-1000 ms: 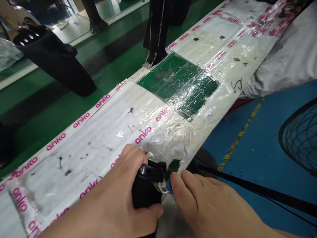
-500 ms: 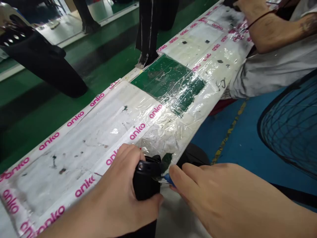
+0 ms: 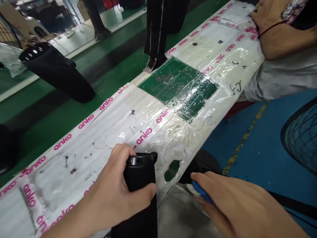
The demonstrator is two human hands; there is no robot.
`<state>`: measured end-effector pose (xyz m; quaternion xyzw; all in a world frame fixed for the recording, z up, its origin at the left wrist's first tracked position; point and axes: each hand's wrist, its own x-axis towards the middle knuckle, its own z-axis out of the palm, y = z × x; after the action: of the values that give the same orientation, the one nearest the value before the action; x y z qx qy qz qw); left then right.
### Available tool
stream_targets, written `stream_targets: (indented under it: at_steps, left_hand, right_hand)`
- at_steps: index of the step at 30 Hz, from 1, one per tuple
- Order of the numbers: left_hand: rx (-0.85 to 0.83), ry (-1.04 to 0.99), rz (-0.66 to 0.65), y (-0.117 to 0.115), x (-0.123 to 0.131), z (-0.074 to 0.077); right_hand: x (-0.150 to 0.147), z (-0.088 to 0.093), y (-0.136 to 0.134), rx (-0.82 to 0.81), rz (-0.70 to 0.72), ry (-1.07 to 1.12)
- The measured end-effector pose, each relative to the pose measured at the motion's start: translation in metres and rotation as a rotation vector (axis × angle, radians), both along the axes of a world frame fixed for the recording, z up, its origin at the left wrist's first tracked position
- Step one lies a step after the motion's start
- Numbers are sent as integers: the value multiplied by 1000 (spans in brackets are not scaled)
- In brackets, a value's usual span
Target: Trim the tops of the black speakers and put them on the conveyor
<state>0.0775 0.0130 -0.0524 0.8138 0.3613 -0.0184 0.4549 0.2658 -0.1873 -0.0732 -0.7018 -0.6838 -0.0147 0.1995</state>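
In the head view, my left hand (image 3: 116, 191) is wrapped round a black tube-shaped casing (image 3: 142, 175) at the lower middle. Its upper end has a rounded lip and a small recess with holes, and a black loop juts from the right of the rim. Over on the right, my right hand (image 3: 235, 201) is closed round a small blue-handled tool (image 3: 201, 191); the tool's tip is blurred, so its exact kind is unclear. A gap separates the tool from the casing.
A long bench (image 3: 119, 122) covered in plastic film and "anko" tape runs diagonally. Another black casing (image 3: 61, 76) lies across the green conveyor belt (image 3: 119, 62). At the upper right is a co-worker's arm (image 3: 282, 39). A fan guard (image 3: 302, 145) stands at the right.
My right hand has drawn the blue-handled tool away from the casing's rim, to the right and down. My left hand still grips the casing. The camera view has shifted slightly.
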Motion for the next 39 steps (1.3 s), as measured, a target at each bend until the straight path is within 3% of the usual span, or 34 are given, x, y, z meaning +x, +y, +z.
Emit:
stream_targets:
  at_steps: [4, 10, 27, 33, 39]
  left_hand:
    - [-86, 0, 14, 0, -2, -1]
    - [-92, -27, 8, 2, -2, -1]
    - [-127, -91, 35, 0, -2, -6]
    - [-149, -28, 67, -5, 3, 1]
    - [31, -7, -64, -2, 5, 5]
  right_hand:
    - [-14, -6, 34, -9, 86, 82]
    - [-12, -13, 54, -25, 151, 25]
    - [-11, -18, 63, -78, 194, 50]
    - [-8, -23, 65, -171, 225, 43]
    - [1, -16, 75, -291, 257, 1]
